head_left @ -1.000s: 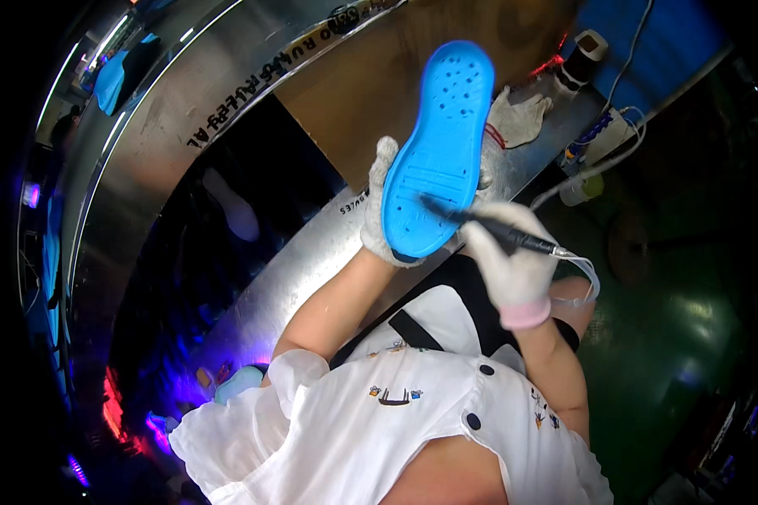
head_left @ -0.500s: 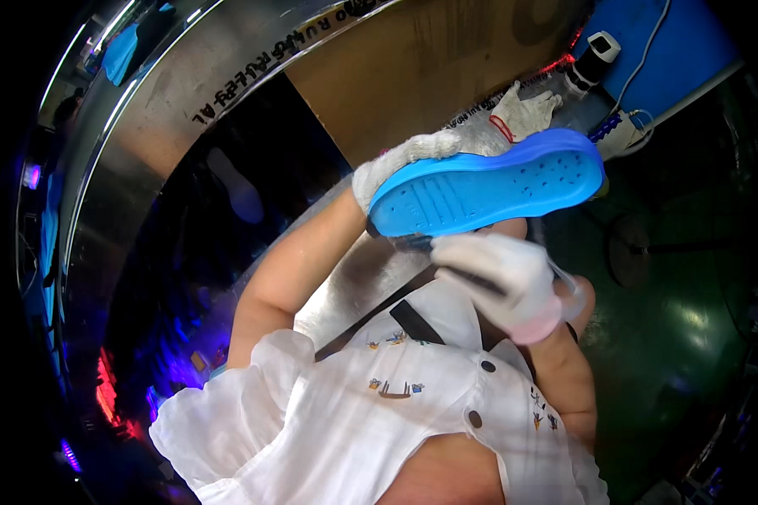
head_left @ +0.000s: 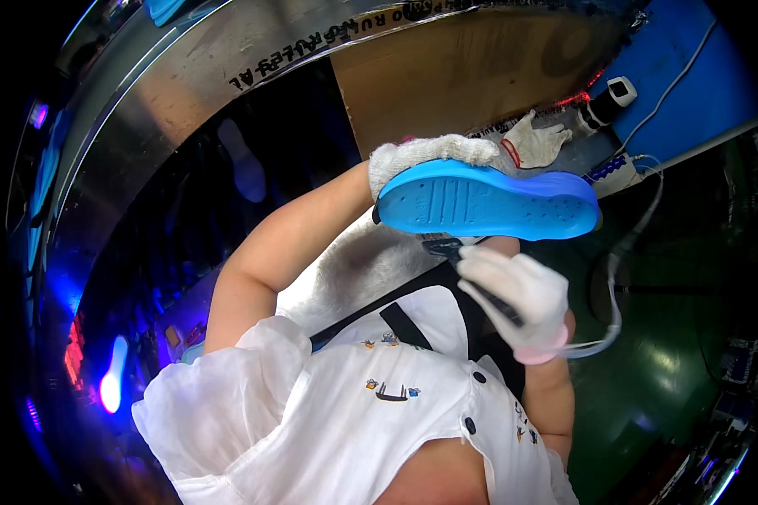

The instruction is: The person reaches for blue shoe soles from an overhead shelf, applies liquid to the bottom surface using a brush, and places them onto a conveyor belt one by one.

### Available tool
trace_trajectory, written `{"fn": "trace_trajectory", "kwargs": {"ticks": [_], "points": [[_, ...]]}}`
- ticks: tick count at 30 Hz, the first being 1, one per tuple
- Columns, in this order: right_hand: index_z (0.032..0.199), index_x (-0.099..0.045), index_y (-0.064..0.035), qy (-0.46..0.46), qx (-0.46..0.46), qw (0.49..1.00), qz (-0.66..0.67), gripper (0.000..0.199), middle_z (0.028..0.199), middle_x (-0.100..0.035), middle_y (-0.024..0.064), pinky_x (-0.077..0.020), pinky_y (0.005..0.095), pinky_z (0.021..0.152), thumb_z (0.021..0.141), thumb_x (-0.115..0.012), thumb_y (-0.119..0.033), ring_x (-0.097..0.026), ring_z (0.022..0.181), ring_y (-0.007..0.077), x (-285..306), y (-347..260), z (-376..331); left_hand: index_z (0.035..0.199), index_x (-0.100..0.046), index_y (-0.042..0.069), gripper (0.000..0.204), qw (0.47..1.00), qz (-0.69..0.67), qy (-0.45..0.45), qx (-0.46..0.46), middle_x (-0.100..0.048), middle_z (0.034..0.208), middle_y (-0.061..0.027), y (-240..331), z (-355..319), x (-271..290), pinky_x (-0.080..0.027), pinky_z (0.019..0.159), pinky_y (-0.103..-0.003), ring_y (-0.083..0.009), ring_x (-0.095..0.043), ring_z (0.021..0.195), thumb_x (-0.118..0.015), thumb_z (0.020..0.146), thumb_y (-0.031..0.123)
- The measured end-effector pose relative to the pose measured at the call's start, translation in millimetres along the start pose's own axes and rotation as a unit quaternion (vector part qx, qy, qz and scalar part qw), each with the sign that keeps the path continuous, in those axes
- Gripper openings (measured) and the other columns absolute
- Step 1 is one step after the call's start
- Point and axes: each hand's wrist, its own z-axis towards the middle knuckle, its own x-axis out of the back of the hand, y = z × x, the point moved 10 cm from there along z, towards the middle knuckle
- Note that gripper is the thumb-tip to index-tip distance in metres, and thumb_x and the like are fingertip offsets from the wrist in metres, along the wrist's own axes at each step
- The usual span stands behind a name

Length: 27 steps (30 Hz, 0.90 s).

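A bright blue shoe sole (head_left: 488, 204) faces up, its tread grooved at one end and pitted at the other. My left hand (head_left: 429, 160), in a white knitted glove, grips it along the far edge at its left end; the fingertips behind it are hidden. Just below the sole, my right hand (head_left: 518, 290), gloved and blurred, is closed round a black-handled brush (head_left: 501, 307). The dark brush tip (head_left: 443, 247) is close under the sole's near edge; I cannot tell whether it touches. A thin clear tube (head_left: 612, 295) loops beside my right wrist.
Another white glove (head_left: 537, 141) with a red cuff lies beyond the sole, beside a white-and-black device (head_left: 608, 103). Brown cardboard (head_left: 455, 71) stands behind. On the left, a curved metal edge (head_left: 177, 93) borders a dark area holding a pale sole shape (head_left: 242, 160) and a glowing one (head_left: 114, 376).
The sole has tilted, its right end dropping lower in view. My right hand has moved slightly down and right with the brush. A glowing sole shape has appeared at the left.
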Motion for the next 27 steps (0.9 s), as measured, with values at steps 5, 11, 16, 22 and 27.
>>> {"fn": "trace_trajectory", "kwargs": {"ticks": [5,11,16,22,27], "points": [[0.103,-0.074,-0.0132,0.008,0.019,0.999,-0.033,0.033,0.106,-0.073,0.0049,-0.0516,0.0273,0.059,0.072,-0.072,-0.007,-0.061,0.065,0.0178,7,12,0,0.141,-0.053,0.011,0.055,0.960,-0.084,0.117,0.239,-0.056,0.139,-0.0139,-44,-20,28,-0.046,0.107,-0.035,-0.0251,-0.054,0.130,-0.068,0.090,0.026],[0.096,-0.072,-0.0006,0.072,-0.005,0.996,0.053,0.030,0.103,-0.073,0.0162,-0.0512,0.0288,0.064,0.068,-0.081,0.002,-0.067,0.072,0.0257,25,32,1,0.136,-0.058,0.007,0.053,0.887,-0.357,0.068,0.284,-0.063,0.129,-0.0201,0,-3,-15,-0.054,0.098,-0.041,-0.0283,-0.065,0.114,-0.062,0.095,0.039],[0.100,-0.075,-0.0067,0.043,0.040,0.993,0.101,0.027,0.101,-0.074,0.0121,-0.0556,0.0295,0.066,0.073,-0.077,-0.003,-0.067,0.069,0.0238,5,7,6,0.137,-0.057,0.007,0.055,0.979,-0.170,0.027,0.110,-0.059,0.135,-0.0185,13,10,-20,-0.048,0.105,-0.040,-0.0274,-0.060,0.122,-0.063,0.093,0.039],[0.095,-0.073,-0.0061,0.006,0.064,0.992,0.109,0.032,0.103,-0.074,0.0146,-0.0531,0.0310,0.063,0.065,-0.084,-0.002,-0.066,0.070,0.0235,-4,-5,6,0.138,-0.055,0.007,0.067,0.986,-0.103,0.049,0.118,-0.056,0.137,-0.0185,8,6,-7,-0.045,0.107,-0.042,-0.0293,-0.056,0.126,-0.075,0.080,0.035],[0.096,-0.074,-0.0073,-0.001,0.052,0.999,-0.010,0.028,0.100,-0.074,0.0111,-0.0531,0.0279,0.060,0.069,-0.079,-0.003,-0.067,0.071,0.0215,3,-2,6,0.138,-0.054,0.008,0.080,0.991,-0.050,0.032,0.118,-0.054,0.139,-0.0186,14,5,-1,-0.042,0.109,-0.044,-0.0309,-0.052,0.130,-0.085,0.069,0.032]]}}
